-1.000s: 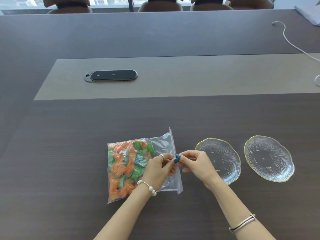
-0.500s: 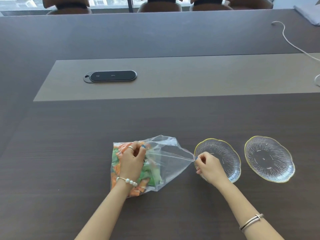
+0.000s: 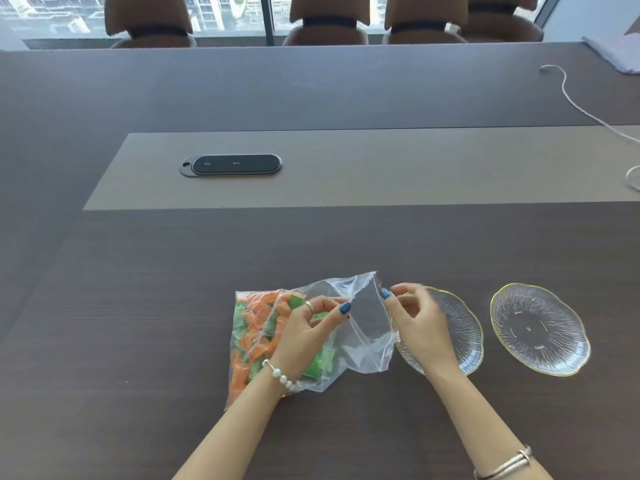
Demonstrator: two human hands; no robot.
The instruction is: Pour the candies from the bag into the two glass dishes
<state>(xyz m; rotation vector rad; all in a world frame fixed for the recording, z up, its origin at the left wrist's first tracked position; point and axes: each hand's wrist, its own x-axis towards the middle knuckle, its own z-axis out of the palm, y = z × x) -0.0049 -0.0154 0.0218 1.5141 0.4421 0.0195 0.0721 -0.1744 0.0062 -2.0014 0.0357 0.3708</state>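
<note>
A clear plastic bag [image 3: 363, 327] of orange and green candies [image 3: 256, 334] lies on the dark table, its mouth turned right and pulled open. My left hand [image 3: 308, 334] rests on the bag and pinches the near side of the mouth. My right hand [image 3: 415, 320] pinches the far right side of the mouth, over the left glass dish [image 3: 460, 337]. That gold-rimmed dish is partly hidden by my right hand. The second glass dish [image 3: 540, 329] sits just right of it. No candy shows in either dish.
A black oval device [image 3: 232, 165] lies on the lighter centre strip of the table [image 3: 138, 341]. A white cable [image 3: 581, 109] runs along the far right. Brown chairs [image 3: 325, 22] line the far edge, and folded cloth [image 3: 620, 53] sits in the far right corner.
The bag's seal has been pulled apart and its mouth now gapes. My right hand first drew the mouth toward the left dish, then moved back left and up. My left hand shifted onto the bag.
</note>
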